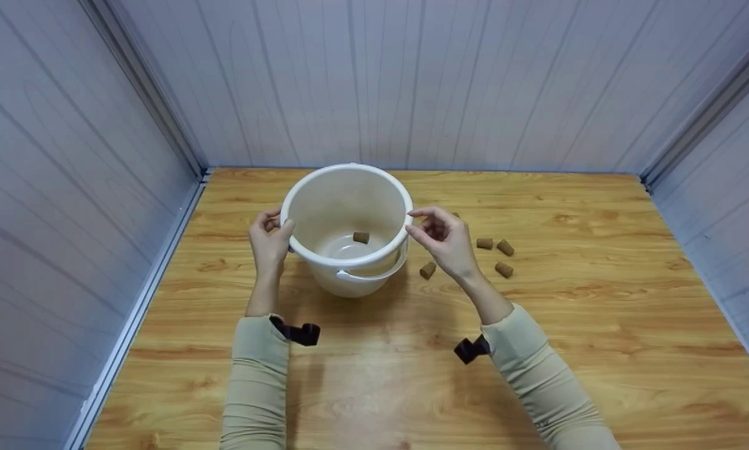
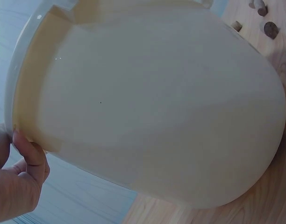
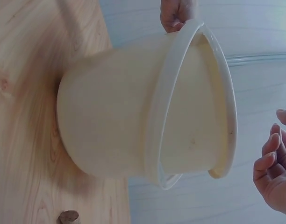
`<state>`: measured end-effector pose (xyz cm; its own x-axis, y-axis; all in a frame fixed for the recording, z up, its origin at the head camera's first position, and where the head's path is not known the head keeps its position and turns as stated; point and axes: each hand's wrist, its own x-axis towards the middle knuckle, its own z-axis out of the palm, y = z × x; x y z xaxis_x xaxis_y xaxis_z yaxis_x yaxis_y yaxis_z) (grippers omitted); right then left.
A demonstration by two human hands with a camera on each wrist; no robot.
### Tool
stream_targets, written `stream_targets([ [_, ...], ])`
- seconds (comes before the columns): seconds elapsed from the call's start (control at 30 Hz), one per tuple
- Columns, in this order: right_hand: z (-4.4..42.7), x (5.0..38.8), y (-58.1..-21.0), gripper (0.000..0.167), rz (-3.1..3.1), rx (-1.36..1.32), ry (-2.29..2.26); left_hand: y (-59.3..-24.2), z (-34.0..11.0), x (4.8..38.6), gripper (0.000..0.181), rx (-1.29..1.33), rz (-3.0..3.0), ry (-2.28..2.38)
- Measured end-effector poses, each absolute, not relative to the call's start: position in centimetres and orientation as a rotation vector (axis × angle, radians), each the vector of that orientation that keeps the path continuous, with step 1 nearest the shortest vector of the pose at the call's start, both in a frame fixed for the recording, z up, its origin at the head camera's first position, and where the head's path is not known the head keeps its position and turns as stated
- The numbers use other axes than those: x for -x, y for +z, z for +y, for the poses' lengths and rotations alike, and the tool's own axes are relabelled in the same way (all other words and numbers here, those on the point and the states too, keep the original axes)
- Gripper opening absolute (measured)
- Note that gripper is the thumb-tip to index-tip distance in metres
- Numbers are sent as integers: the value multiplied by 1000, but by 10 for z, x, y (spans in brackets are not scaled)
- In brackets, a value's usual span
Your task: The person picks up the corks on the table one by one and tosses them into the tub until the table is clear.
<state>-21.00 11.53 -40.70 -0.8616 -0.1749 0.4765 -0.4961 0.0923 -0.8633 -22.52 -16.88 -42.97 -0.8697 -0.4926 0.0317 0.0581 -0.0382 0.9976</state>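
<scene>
A white plastic bucket (image 1: 355,282) stands on the wooden table, its mouth facing up and its handle (image 1: 380,275) hanging down the near side. My left hand (image 1: 269,245) pinches the rim on the left, thumb on top and fingers beneath; the left wrist view shows this hand (image 2: 24,172) at the rim too. One brown cork (image 1: 361,237) lies inside at the bottom. Beside the right side of the rim is my right hand (image 1: 446,240), fingers loosely bent. In the right wrist view that hand (image 3: 278,170) is apart from the bucket and holds nothing.
Several corks lie on the table to the right of the bucket, among them one cork (image 1: 428,270) close to it and another cork (image 1: 504,269) farther right. Another is partly hidden behind my right hand. Pale panel walls (image 1: 386,81) enclose the wooden tabletop (image 1: 599,300).
</scene>
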Motion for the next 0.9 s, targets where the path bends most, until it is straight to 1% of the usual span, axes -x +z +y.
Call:
stream_targets([
  [0.3,126,206,-418,19,-2124,-643,1838,-430,-169,225,25,-456,-1849,-1969],
  [0.47,133,202,-423,19,-2160,-619,1838,-430,-169,225,27,-448,-1854,-1978],
  [0.7,138,184,-415,18,-2226,-582,1781,-429,-169,224,33,-447,-1876,-1961],
  [0.9,148,180,-429,18,-2270,-529,1772,-428,-169,224,32,-465,-1875,-1960],
])
